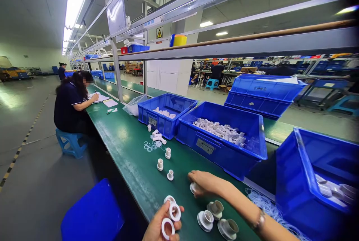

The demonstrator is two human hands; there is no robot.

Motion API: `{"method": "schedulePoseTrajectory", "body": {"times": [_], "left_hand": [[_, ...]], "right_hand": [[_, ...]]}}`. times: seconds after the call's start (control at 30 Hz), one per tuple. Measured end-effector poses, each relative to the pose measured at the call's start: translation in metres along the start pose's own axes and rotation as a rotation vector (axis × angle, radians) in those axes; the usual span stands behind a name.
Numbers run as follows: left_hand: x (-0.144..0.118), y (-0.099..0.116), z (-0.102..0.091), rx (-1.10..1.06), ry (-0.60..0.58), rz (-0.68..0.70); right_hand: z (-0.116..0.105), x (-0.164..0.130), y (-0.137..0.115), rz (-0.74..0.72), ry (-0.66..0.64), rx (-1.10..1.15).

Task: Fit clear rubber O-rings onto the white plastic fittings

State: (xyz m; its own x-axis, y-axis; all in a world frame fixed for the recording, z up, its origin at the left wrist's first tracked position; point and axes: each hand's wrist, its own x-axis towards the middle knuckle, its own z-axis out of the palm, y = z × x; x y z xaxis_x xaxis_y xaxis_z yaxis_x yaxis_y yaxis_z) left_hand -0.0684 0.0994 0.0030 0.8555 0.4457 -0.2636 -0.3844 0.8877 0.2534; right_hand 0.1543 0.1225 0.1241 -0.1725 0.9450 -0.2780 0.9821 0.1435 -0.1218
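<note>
Left hand [162, 228], bottom centre of the frame, pinches stacked white rings [171, 214]. Right hand [203, 183] is cupped over a white fitting [193, 188] just up-right, nearer the three flanged fittings [215, 218] standing upright at lower right.

The hall is bright from long ceiling tube lamps [73, 5] that burn out to white glare and reflect on the glossy floor [28, 121], while the wide lens bends straight lines and darkens the blurred right corners.

Three fittings [217, 218] are standing on the bench [131, 151] between the hands. Behind them a bin [224, 140] is sitting, with another bin [166, 113] lying to its left and rings [151, 145] lying before that one.
</note>
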Motion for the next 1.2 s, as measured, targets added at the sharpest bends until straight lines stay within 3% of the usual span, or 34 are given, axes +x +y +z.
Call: {"method": "schedulePoseTrajectory", "body": {"times": [0.17, 0.27, 0.33, 0.53, 0.7, 0.83, 0.97, 1.07, 1.2], "left_hand": [[-0.002, -0.004, 0.008, 0.060, 0.155, 0.077], [-0.001, -0.009, 0.011, 0.076, 0.194, 0.158], [0.000, -0.011, 0.012, 0.085, 0.203, 0.211], [0.007, -0.017, 0.003, 0.150, 0.208, 0.271], [0.017, -0.020, -0.012, 0.173, 0.254, 0.267], [0.019, -0.016, -0.013, 0.067, 0.243, 0.223], [0.018, -0.011, -0.011, -0.020, 0.149, 0.196], [0.017, -0.009, -0.014, -0.037, 0.090, 0.195], [0.015, -0.004, -0.018, -0.011, -0.007, 0.177]], "right_hand": [[-0.007, -0.046, -0.036, -0.085, 0.111, 0.047], [0.002, -0.050, -0.072, -0.199, 0.147, 0.113], [0.011, -0.045, -0.088, -0.210, 0.152, 0.040], [0.017, -0.036, -0.088, -0.196, 0.160, 0.142], [0.012, -0.037, -0.103, -0.099, 0.099, 0.024], [-0.017, -0.026, -0.079, -0.188, 0.180, 0.134], [-0.062, 0.021, -0.027, -0.124, 0.284, 0.075], [-0.079, 0.068, -0.008, -0.095, 0.234, 0.005], [-0.072, 0.112, -0.014, -0.092, 0.077, -0.068]]}}
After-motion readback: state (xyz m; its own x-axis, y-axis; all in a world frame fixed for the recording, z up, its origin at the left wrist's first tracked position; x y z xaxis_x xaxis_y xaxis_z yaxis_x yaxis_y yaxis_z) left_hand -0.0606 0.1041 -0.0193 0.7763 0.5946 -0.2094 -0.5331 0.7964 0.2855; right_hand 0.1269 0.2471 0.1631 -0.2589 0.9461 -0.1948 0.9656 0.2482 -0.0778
